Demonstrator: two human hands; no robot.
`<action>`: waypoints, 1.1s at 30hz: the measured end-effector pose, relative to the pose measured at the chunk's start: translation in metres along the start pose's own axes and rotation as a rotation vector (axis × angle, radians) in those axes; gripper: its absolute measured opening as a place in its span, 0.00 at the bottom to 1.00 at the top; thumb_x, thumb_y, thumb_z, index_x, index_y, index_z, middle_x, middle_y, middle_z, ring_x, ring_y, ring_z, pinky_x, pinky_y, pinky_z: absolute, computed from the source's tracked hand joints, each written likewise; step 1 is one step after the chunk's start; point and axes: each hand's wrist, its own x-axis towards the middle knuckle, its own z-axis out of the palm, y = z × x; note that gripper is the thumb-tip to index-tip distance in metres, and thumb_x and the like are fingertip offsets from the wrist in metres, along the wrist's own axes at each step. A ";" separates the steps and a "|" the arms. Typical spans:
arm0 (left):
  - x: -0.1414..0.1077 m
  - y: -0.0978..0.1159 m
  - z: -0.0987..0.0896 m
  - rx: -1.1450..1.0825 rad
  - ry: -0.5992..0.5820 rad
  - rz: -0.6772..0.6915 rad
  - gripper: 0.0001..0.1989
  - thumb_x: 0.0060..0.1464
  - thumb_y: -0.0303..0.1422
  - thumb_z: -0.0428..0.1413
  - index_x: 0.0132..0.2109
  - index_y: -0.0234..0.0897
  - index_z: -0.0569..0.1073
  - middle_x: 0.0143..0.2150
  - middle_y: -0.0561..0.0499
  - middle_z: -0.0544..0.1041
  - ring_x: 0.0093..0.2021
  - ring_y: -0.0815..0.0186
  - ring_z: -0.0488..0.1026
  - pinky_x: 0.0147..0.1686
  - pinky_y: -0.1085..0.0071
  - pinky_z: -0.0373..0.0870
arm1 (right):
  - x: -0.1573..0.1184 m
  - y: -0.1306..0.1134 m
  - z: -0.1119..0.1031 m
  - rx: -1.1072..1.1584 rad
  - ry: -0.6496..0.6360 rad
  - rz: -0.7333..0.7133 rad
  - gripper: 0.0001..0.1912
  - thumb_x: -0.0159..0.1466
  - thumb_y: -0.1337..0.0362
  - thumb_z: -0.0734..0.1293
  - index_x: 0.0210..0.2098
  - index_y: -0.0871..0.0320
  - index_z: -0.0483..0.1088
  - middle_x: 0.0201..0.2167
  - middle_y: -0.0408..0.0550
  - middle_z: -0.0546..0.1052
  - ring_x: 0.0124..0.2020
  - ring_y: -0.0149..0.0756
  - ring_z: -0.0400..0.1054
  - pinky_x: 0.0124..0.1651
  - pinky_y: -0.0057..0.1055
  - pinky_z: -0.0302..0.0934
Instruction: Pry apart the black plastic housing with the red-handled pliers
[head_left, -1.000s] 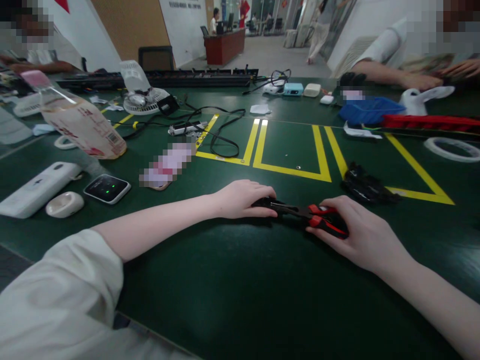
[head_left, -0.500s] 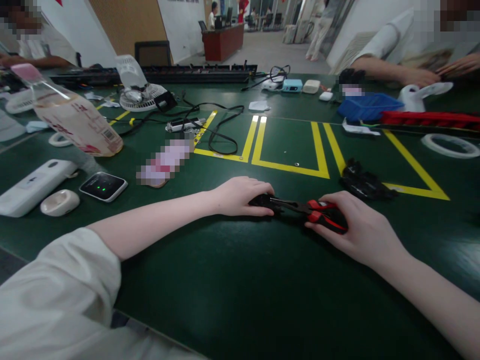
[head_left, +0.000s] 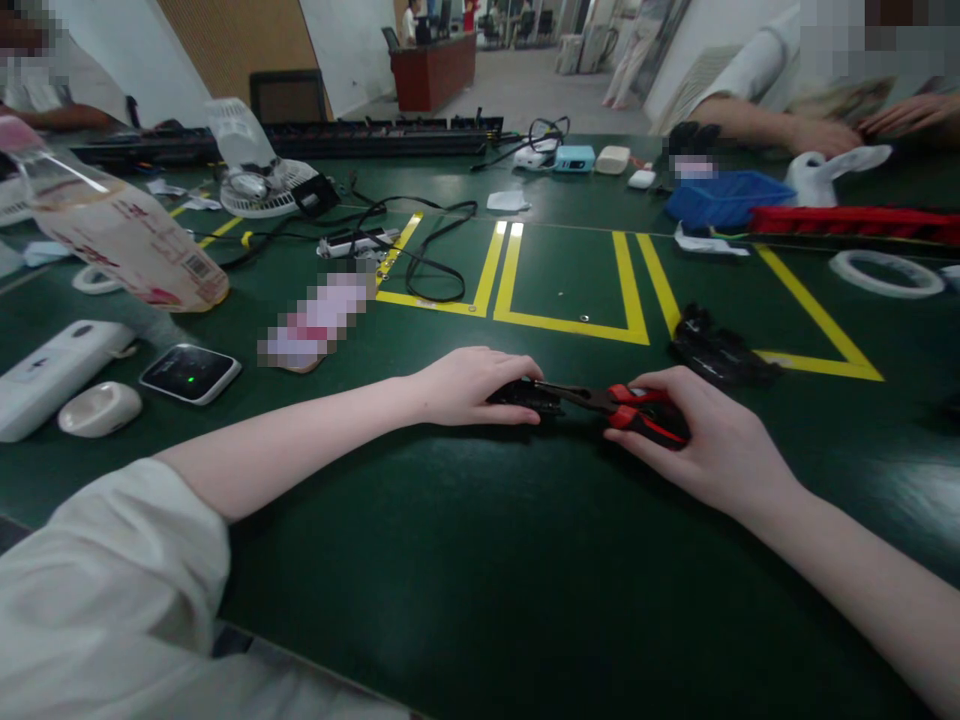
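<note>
Near the middle of the green table, my left hand (head_left: 480, 388) is closed around a small black plastic part (head_left: 529, 398), whose far end is partly covered by my fingers. My right hand (head_left: 709, 435) grips a pair of red-and-black-handled pliers (head_left: 637, 412). The long jaws of the pliers point left and meet the top of the black part; whether they pinch it is too small to tell. Beyond my right hand lies another black plastic piece (head_left: 720, 350), lumpy in outline, beside the yellow tape.
Yellow tape lines (head_left: 570, 327) mark the green tabletop (head_left: 450, 580). At left stand a drink bottle (head_left: 127, 235), a white device (head_left: 191, 373) and a power bank (head_left: 56, 375). Farther back are a white fan (head_left: 259, 185), a blue tray (head_left: 727, 198), a tape roll (head_left: 887, 273) and people's arms.
The pliers' handles have come closer together in my right hand. The jaws stay at the black part, which my left hand keeps holding. The whole view has shifted slightly.
</note>
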 end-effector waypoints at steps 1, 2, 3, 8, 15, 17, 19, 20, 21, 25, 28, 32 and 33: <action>0.000 0.000 0.000 0.001 -0.001 0.000 0.21 0.63 0.49 0.52 0.53 0.38 0.69 0.45 0.45 0.78 0.42 0.60 0.76 0.41 0.68 0.66 | 0.000 0.000 0.000 0.001 0.002 -0.002 0.26 0.61 0.40 0.65 0.47 0.54 0.67 0.43 0.56 0.75 0.40 0.49 0.72 0.37 0.47 0.70; 0.000 0.000 0.000 -0.001 -0.004 0.002 0.21 0.63 0.49 0.52 0.54 0.37 0.69 0.45 0.46 0.78 0.42 0.60 0.75 0.40 0.68 0.66 | 0.000 -0.001 0.000 0.003 0.005 -0.002 0.26 0.61 0.41 0.65 0.47 0.54 0.67 0.43 0.56 0.75 0.40 0.50 0.72 0.37 0.47 0.70; 0.000 0.001 -0.001 -0.004 -0.004 0.003 0.21 0.63 0.49 0.52 0.54 0.37 0.68 0.44 0.46 0.78 0.42 0.61 0.75 0.40 0.69 0.65 | 0.001 -0.001 0.000 0.006 0.008 -0.001 0.26 0.61 0.41 0.65 0.47 0.54 0.67 0.43 0.56 0.75 0.40 0.50 0.72 0.37 0.47 0.70; -0.001 0.001 -0.001 -0.021 0.009 0.004 0.21 0.63 0.47 0.53 0.54 0.37 0.68 0.43 0.47 0.78 0.40 0.62 0.75 0.39 0.70 0.65 | 0.001 -0.003 -0.001 -0.016 0.042 -0.010 0.26 0.62 0.41 0.64 0.48 0.53 0.67 0.44 0.57 0.75 0.42 0.52 0.72 0.39 0.50 0.69; -0.002 0.001 -0.001 -0.019 0.031 0.032 0.20 0.63 0.45 0.54 0.54 0.36 0.68 0.44 0.47 0.76 0.39 0.63 0.74 0.37 0.71 0.64 | -0.001 -0.004 -0.003 -0.028 0.087 -0.031 0.25 0.63 0.44 0.64 0.52 0.53 0.65 0.46 0.57 0.74 0.46 0.53 0.71 0.45 0.53 0.68; -0.002 0.001 0.000 0.003 0.038 0.049 0.20 0.63 0.46 0.54 0.53 0.35 0.69 0.46 0.46 0.75 0.39 0.64 0.73 0.37 0.70 0.64 | -0.001 -0.005 -0.004 -0.030 0.099 -0.039 0.26 0.63 0.45 0.65 0.55 0.52 0.64 0.48 0.57 0.73 0.48 0.54 0.70 0.47 0.54 0.68; -0.001 -0.001 0.000 0.028 0.045 0.057 0.21 0.62 0.47 0.54 0.52 0.36 0.71 0.47 0.45 0.73 0.39 0.64 0.72 0.36 0.70 0.64 | 0.000 -0.004 -0.004 -0.048 0.112 -0.046 0.28 0.63 0.46 0.65 0.58 0.51 0.62 0.50 0.57 0.72 0.49 0.55 0.69 0.49 0.55 0.67; -0.001 -0.001 0.001 0.037 0.049 0.055 0.21 0.62 0.48 0.54 0.52 0.36 0.71 0.48 0.45 0.72 0.39 0.64 0.71 0.36 0.70 0.63 | 0.000 -0.004 -0.004 -0.066 0.121 -0.052 0.30 0.63 0.46 0.65 0.61 0.51 0.60 0.51 0.58 0.71 0.50 0.56 0.68 0.50 0.56 0.66; -0.001 -0.002 0.001 0.044 0.054 0.050 0.21 0.61 0.48 0.55 0.52 0.36 0.72 0.48 0.45 0.72 0.39 0.64 0.71 0.36 0.70 0.63 | 0.000 -0.003 -0.004 -0.090 0.129 -0.061 0.32 0.63 0.46 0.65 0.63 0.51 0.58 0.52 0.59 0.70 0.51 0.58 0.68 0.50 0.57 0.66; -0.002 -0.003 0.003 0.080 0.076 0.008 0.22 0.60 0.49 0.55 0.52 0.37 0.73 0.48 0.46 0.72 0.40 0.63 0.71 0.38 0.69 0.63 | -0.001 -0.002 -0.003 -0.191 0.150 -0.138 0.36 0.64 0.49 0.65 0.67 0.48 0.52 0.52 0.60 0.68 0.51 0.59 0.66 0.49 0.58 0.64; -0.003 -0.002 0.004 0.122 0.105 -0.006 0.24 0.58 0.51 0.57 0.53 0.38 0.73 0.47 0.47 0.73 0.42 0.63 0.73 0.41 0.68 0.63 | 0.000 -0.001 -0.003 -0.255 0.156 -0.226 0.35 0.65 0.52 0.65 0.68 0.47 0.51 0.50 0.59 0.69 0.49 0.58 0.67 0.45 0.54 0.65; -0.003 -0.002 0.003 0.139 0.119 0.010 0.26 0.58 0.51 0.57 0.55 0.36 0.71 0.47 0.47 0.74 0.43 0.63 0.73 0.42 0.68 0.63 | 0.002 0.002 -0.001 -0.305 0.216 -0.329 0.33 0.65 0.54 0.65 0.67 0.47 0.54 0.48 0.56 0.70 0.45 0.55 0.68 0.41 0.49 0.66; -0.003 -0.002 0.003 0.134 0.119 0.016 0.25 0.59 0.50 0.57 0.55 0.36 0.71 0.47 0.47 0.74 0.42 0.63 0.73 0.42 0.69 0.64 | 0.003 0.003 -0.001 -0.313 0.220 -0.339 0.33 0.65 0.54 0.65 0.67 0.48 0.54 0.48 0.57 0.70 0.46 0.55 0.68 0.41 0.49 0.65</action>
